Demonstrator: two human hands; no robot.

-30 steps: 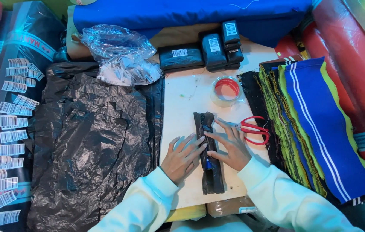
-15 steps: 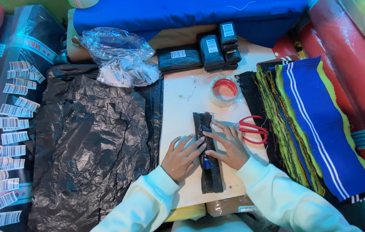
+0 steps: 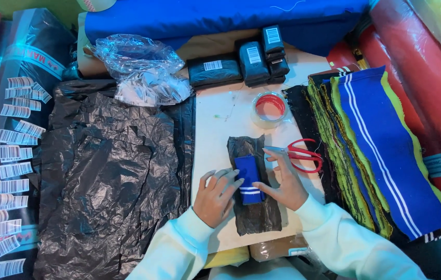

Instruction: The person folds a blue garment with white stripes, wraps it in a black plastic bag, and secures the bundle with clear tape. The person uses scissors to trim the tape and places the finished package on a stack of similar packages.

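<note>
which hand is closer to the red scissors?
Right. The right hand lies just left of the red scissors, its fingertips almost at the blades. The left hand is farther left, across the folded blue cloth on the black bag.

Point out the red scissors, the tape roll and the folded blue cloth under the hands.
red scissors [image 3: 303,155]: head view, on the handle loops.
tape roll [image 3: 258,118]: head view, on its clear outer rim.
folded blue cloth [image 3: 247,173]: head view, on its plain upper face.

A textile packing workshop: fabric rolls ring the desk, with stacked striped knit strips, barcode label sheets, black plastic bags and wrapped packets
</note>
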